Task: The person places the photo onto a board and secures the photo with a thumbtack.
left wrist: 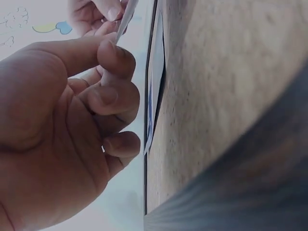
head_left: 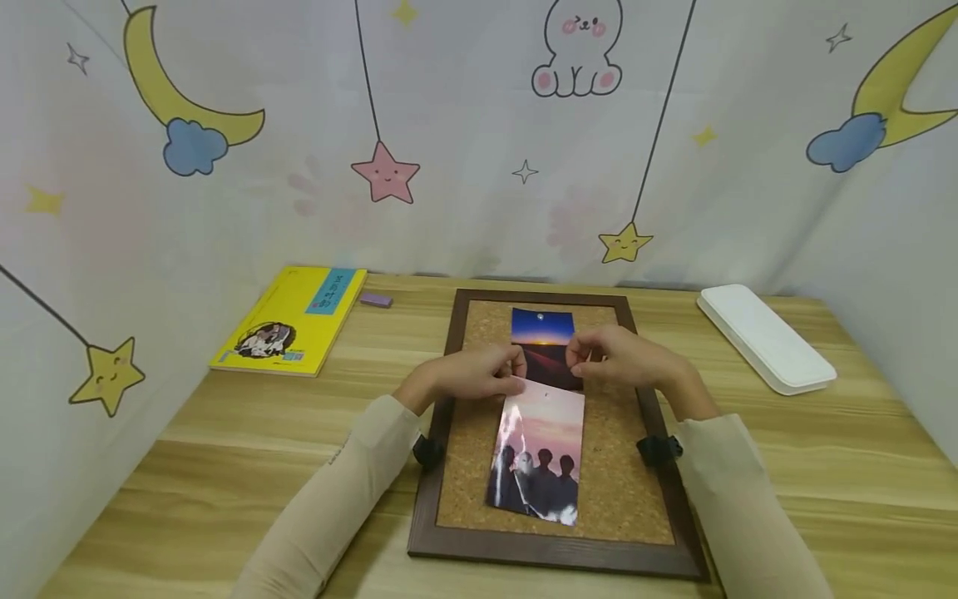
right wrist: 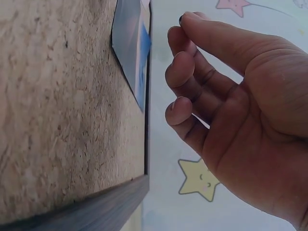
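Note:
My left hand [head_left: 479, 372] pinches the top edge of a glossy photo [head_left: 539, 453] of several dark figures under a pink sky. It slants over the lower part of a corkboard [head_left: 621, 499] with a dark brown frame, and a small mark shows near its top. Above it on the board lies a sunset photo [head_left: 542, 329], held at its top by a shiny thumbtack [head_left: 540, 316]. My right hand [head_left: 621, 358] is beside the sunset photo, thumb and forefinger pinching a tiny dark-looking tack [right wrist: 181, 20], mostly hidden by the fingertips.
A yellow book [head_left: 292, 320] lies at the left of the wooden table [head_left: 299, 424], with a small purple block [head_left: 376, 299] beside it. A white case [head_left: 767, 337] is on the right. Behind the table hangs a curtain [head_left: 464, 225] printed with stars and moons.

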The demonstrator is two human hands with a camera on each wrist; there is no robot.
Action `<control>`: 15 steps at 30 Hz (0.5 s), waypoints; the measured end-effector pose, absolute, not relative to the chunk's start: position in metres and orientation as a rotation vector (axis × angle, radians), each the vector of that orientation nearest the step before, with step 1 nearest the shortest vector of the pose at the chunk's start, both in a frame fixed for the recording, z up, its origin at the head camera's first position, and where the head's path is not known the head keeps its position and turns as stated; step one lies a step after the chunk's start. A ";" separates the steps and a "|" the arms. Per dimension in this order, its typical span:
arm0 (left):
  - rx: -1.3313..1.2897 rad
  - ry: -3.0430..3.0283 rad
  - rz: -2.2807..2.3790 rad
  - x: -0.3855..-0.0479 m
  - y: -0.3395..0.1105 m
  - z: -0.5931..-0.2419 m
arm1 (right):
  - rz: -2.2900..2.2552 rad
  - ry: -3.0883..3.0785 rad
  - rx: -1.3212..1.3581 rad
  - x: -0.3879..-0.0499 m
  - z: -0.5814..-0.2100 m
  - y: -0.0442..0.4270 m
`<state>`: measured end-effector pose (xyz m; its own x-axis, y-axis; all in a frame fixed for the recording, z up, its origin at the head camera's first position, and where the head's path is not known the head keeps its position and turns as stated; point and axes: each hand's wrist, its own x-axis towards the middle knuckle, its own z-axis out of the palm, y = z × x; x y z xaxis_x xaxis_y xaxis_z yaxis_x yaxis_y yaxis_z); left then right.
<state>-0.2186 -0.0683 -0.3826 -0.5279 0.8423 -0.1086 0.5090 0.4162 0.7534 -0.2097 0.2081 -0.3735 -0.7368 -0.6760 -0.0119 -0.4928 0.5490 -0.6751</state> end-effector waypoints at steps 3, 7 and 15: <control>1.147 2.203 0.917 -0.217 -0.066 -0.382 | -0.963 2.512 -0.970 -0.209 -0.371 0.204; 1.141 2.196 0.884 -0.216 -0.065 -0.381 | -0.941 2.479 -1.011 -0.209 -0.371 0.199; 1.036 2.166 0.812 -0.214 -0.064 -0.385 | -0.888 2.452 -1.112 -0.205 -0.376 0.186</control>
<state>-0.2140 -0.0639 -0.3852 -0.5171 0.8190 -0.2487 0.4536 0.5086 0.7318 -0.2046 0.1863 -0.3757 -0.6525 -0.7575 -0.0212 -0.5684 0.5077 -0.6474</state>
